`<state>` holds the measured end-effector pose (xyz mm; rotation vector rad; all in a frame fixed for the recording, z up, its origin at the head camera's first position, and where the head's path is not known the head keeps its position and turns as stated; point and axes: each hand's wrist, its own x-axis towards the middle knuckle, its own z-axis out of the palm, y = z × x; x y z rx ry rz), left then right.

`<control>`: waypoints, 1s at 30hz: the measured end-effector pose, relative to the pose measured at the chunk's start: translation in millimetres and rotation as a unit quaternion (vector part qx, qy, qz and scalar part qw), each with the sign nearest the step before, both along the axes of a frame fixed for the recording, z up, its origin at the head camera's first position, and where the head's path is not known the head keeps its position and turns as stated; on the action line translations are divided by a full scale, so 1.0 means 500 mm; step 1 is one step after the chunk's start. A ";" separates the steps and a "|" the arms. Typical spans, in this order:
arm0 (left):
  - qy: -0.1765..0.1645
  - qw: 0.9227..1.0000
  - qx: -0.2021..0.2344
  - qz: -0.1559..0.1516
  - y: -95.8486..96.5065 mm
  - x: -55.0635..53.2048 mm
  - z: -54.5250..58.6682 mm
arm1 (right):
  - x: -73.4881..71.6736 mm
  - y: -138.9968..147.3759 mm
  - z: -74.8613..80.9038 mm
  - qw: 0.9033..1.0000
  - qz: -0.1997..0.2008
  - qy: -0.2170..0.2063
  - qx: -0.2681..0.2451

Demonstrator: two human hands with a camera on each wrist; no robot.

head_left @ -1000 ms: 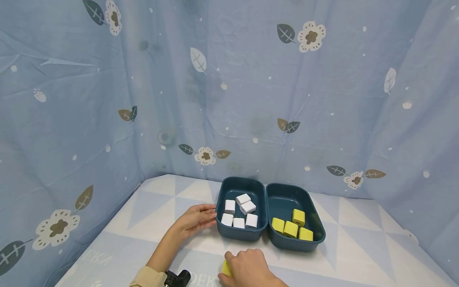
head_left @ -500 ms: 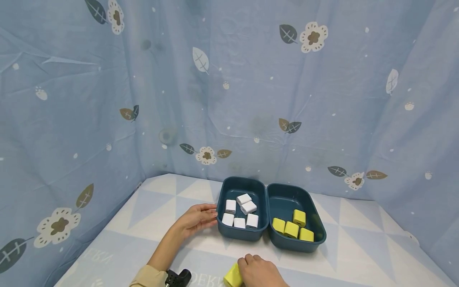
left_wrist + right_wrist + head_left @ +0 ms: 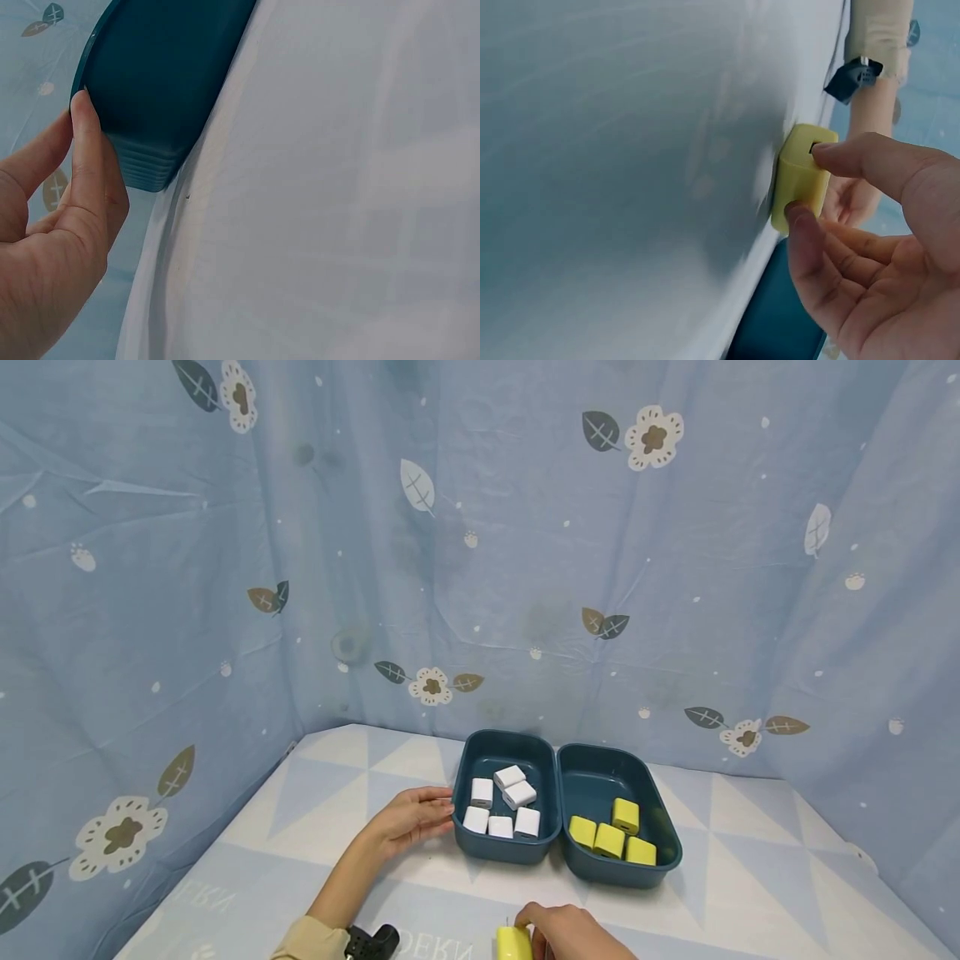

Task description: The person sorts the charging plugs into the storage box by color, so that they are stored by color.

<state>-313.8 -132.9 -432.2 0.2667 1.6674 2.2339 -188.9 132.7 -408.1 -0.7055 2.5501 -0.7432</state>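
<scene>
My right hand (image 3: 573,933) pinches a yellow charger plug (image 3: 513,943) low over the near part of the table. In the right wrist view, the thumb lies by a dark slot in the charger plug (image 3: 799,180) and a fingertip presses its side. My left hand (image 3: 408,818) touches the left wall of a dark teal bin (image 3: 506,852) with fairly straight fingers. That bin holds several white charger plugs (image 3: 519,793). Against it on the right stands a second teal bin (image 3: 615,872) with several yellow charger plugs (image 3: 625,814) gathered toward its near end.
A patterned white and blue cloth (image 3: 420,893) covers the table. Behind and to the left hangs a blue flowered curtain (image 3: 487,568). A black device (image 3: 371,942) sits on my left wrist.
My right hand has moved to the right with the yellow charger plug, and the plug has turned in its fingers. The left hand and both bins stay in place.
</scene>
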 end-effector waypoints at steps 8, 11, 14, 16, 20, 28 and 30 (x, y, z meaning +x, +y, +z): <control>-0.001 1.000 0.001 -0.003 0.001 0.001 0.002 | 0.007 0.059 0.005 0.998 -0.003 -0.013 -0.057; -0.001 1.000 0.002 -0.003 0.001 0.000 0.001 | 0.009 0.080 0.014 0.998 -0.008 -0.015 -0.068; -0.001 1.000 0.002 -0.004 0.001 0.000 0.000 | 0.010 0.101 0.027 0.997 -0.011 -0.017 -0.080; 0.000 1.000 0.004 -0.005 0.000 0.000 0.000 | 0.010 0.116 0.037 0.996 -0.010 -0.015 -0.092; 0.000 1.000 0.005 -0.005 -0.001 0.001 0.000 | 0.012 0.143 0.056 0.994 -0.022 -0.008 -0.105; 0.000 1.000 0.008 -0.006 -0.001 0.002 0.001 | 0.008 0.180 0.087 0.992 -0.056 0.029 -0.106; -0.001 1.000 0.009 -0.006 -0.001 0.002 0.001 | 0.003 0.189 0.095 0.991 -0.052 0.056 -0.111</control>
